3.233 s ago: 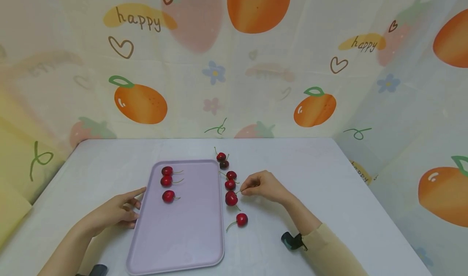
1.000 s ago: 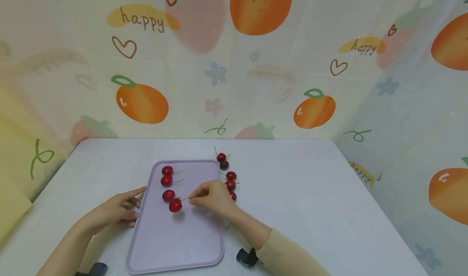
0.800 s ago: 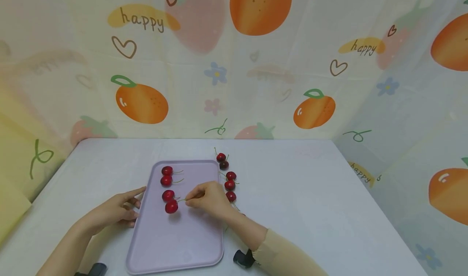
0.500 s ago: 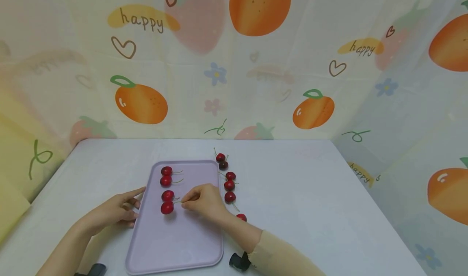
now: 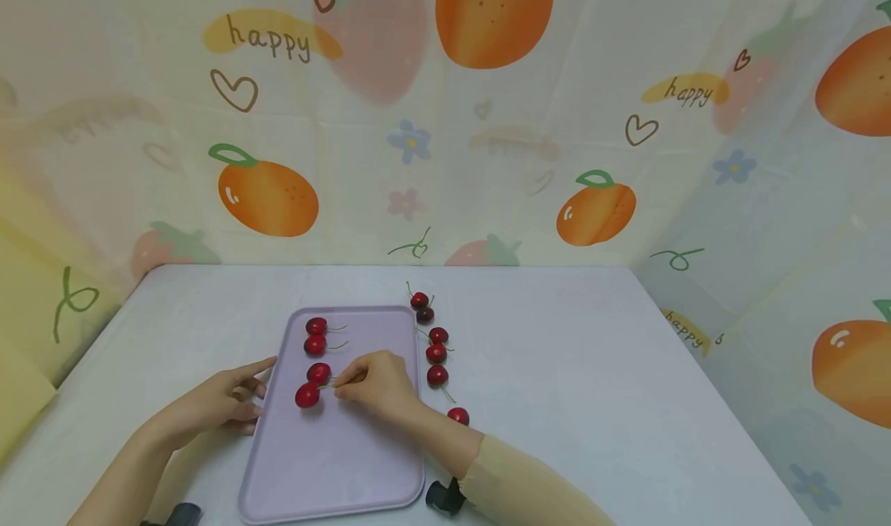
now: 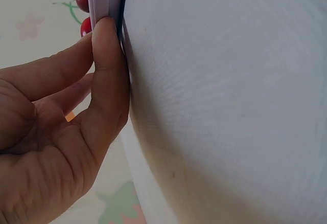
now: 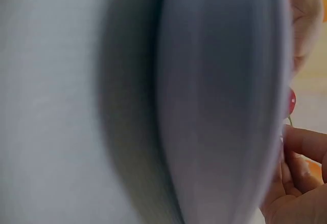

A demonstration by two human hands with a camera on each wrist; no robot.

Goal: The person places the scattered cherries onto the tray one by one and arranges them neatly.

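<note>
My right hand (image 5: 379,387) pinches the stem of a red cherry (image 5: 307,395) between thumb and fingertips, low over the lilac tray (image 5: 334,464). That cherry hangs just below and left of another cherry (image 5: 319,373), near the tray's left side. In the right wrist view the held cherry (image 7: 292,102) shows partly behind the tray's rim. My left hand (image 5: 216,404) rests its fingers against the tray's left edge; the left wrist view shows a fingertip (image 6: 106,32) touching the rim from outside.
Two cherries (image 5: 315,346) lie higher up on the tray, stems to the right. Along the tray's right side, several cherries (image 5: 436,353) form a column on the white table (image 5: 592,379). One cherry (image 5: 458,416) lies close to my right forearm. A fruit-printed cloth (image 5: 362,193) hangs behind.
My right hand took a cherry by its stem from the column on the right and carried it left over the tray, then slightly farther left. My left hand has stayed at the tray's edge.
</note>
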